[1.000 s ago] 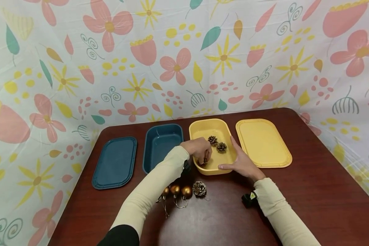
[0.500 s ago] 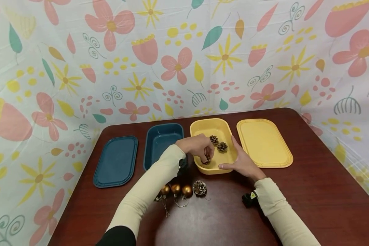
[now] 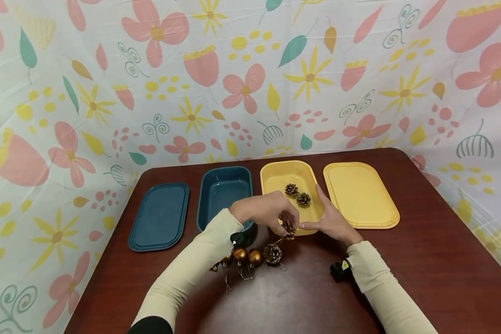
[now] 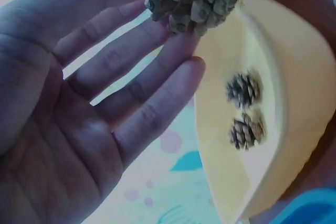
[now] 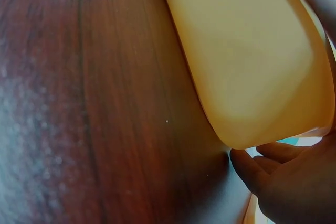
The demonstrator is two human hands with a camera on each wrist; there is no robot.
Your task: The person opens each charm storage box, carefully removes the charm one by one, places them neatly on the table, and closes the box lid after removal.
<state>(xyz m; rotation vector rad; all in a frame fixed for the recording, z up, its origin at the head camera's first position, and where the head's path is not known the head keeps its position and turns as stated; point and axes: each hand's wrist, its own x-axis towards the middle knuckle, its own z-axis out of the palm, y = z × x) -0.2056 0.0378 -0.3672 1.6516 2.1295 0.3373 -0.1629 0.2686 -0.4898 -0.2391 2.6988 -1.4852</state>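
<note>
My left hand [image 3: 269, 208] pinches a brown pine cone [image 3: 290, 231] between thumb and fingertips, at the near edge of a yellow box [image 3: 273, 176]. In the left wrist view the held pine cone [image 4: 194, 1] is at the fingertips, apart from the box. Two more pine cones [image 3: 303, 199] lie on the box's floor. My right hand [image 3: 333, 223] holds the box at its near right corner, thumb on the near side and fingers along the right wall. In front of the box a frosted pine cone [image 3: 272, 254] lies on the table, beside several copper baubles [image 3: 255, 258] with string loops.
A dark blue box [image 3: 223, 178] stands left of the yellow one. Its blue lid [image 3: 159, 215] lies farther left, and a yellow lid [image 3: 361, 195] lies at the right. The brown table [image 3: 430, 260] backs onto a floral cloth [image 3: 250, 83].
My left hand has lifted the pine cone from the yellow box's left near part and carried it right and toward me, to the near rim. The right hand has kept its place on the box.
</note>
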